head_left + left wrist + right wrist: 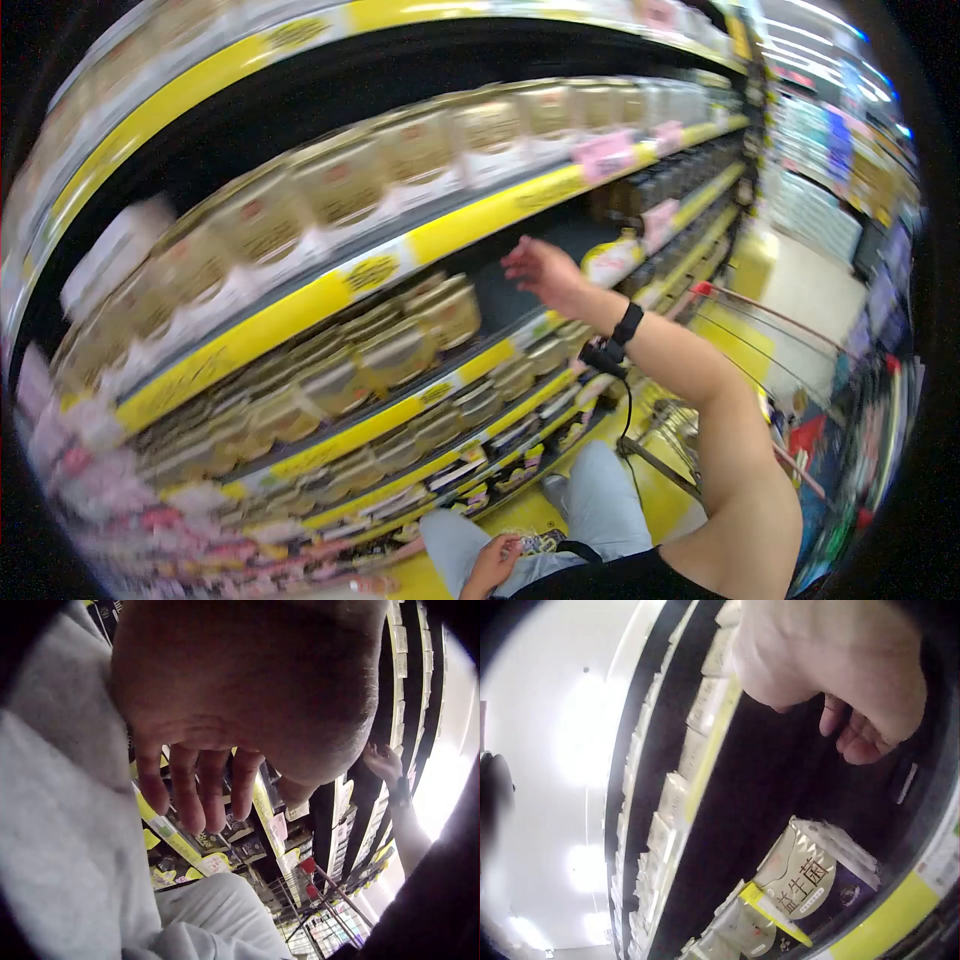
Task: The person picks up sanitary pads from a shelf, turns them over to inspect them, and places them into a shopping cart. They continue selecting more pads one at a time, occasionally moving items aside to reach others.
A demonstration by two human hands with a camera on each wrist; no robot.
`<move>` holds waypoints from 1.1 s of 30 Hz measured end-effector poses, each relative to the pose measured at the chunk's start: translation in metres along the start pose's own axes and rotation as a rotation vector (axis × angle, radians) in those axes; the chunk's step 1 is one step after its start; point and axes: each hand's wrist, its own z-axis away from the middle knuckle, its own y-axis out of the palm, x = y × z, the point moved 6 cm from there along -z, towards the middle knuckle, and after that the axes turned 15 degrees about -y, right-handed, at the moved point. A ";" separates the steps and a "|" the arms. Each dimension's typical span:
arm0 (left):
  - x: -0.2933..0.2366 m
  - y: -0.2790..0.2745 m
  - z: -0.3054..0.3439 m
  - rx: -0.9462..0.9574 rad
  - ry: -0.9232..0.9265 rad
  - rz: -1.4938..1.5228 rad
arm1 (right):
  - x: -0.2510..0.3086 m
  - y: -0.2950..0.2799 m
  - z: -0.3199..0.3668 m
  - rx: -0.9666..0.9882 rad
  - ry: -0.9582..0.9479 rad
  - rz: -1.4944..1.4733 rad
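Observation:
My right hand reaches to a dark stretch of shelf, its fingers loosely bent and holding nothing. Left of it in the head view stand gold pouches. The right wrist view has this hand above a pale pouch with dark printed characters, without touching it. Low by the lap is my left hand; in the left wrist view this hand hangs with its fingers down, nothing held, beside grey trousers.
Shelves with yellow price strips run across the head view, with rows of gold-and-white packs above the reaching hand. A shopping cart stands at the right, beside the aisle floor. A yellow tag sticks out by the pouches.

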 end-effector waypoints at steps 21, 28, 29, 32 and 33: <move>-0.086 0.078 -0.032 0.312 0.121 -0.260 | 0.142 -0.594 0.629 -1.240 0.818 1.005; -0.063 0.114 -0.024 0.383 0.124 -0.290 | 0.076 -0.499 0.488 -0.357 0.905 1.146; -0.065 0.113 -0.022 0.375 0.138 -0.293 | 0.056 -0.499 0.476 -0.348 0.824 1.063; -0.064 0.102 -0.019 0.336 0.131 -0.291 | 0.022 -0.498 0.463 0.035 1.038 1.212; -0.062 0.096 -0.019 0.311 0.093 -0.281 | 0.033 -0.482 0.466 0.102 1.071 1.294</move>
